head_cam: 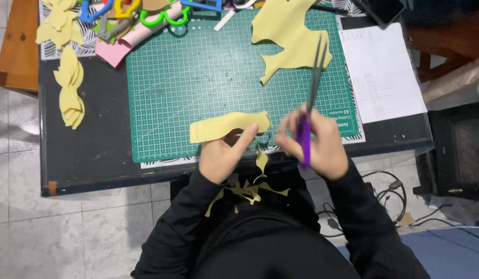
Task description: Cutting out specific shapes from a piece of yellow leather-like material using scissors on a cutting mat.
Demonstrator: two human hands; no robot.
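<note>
My left hand (225, 154) grips a pale yellow foam strip (226, 125) over the near edge of the green cutting mat (198, 88). My right hand (317, 142) holds purple-handled scissors (307, 111), blades pointing away toward the far side and slightly apart. A thin yellow offcut (261, 161) hangs between my hands. More yellow scraps (249, 192) lie on my black-clad lap. A larger yellow foam sheet (291, 36) with cut edges rests on the mat's far right part.
Stacked yellow cut shapes (70, 88) lie on the black table (84, 150) at left. Coloured plastic stencils (162, 15) and pink sheets (112, 51) crowd the far left. White paper (381, 72) lies at right. Cables (389, 191) trail on the tiled floor.
</note>
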